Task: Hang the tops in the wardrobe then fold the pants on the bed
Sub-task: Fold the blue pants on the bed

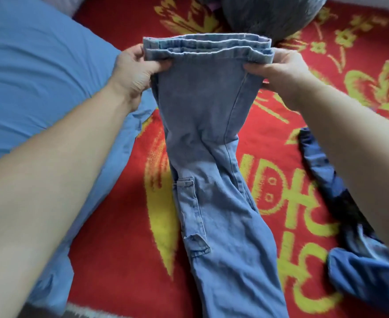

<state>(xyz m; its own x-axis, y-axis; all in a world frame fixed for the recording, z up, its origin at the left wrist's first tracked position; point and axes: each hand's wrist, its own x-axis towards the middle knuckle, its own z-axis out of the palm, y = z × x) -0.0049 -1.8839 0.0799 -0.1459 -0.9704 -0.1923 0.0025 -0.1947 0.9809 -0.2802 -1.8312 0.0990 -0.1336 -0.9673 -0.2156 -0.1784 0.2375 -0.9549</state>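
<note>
Head view: I have my left hand (134, 70) and right hand (280, 70) each pinching one end of the layered top edge of the light blue jeans (207, 138) above the red blanket (111, 237), and I judge the twisted legs trailing below could drag the fold crooked or pull a layer loose.

Home bdrm: bed (124, 249) spread w/ red-&-yellow pattern, blue pillow (40, 72) on left, grey cushion (269, 14) up top, dark blue garment (354, 260) lying loose on right.

Red bedspread (111, 249) with yellow motifs; blue pillow (40, 76) at left; grey cushion (269, 12) at top
</note>
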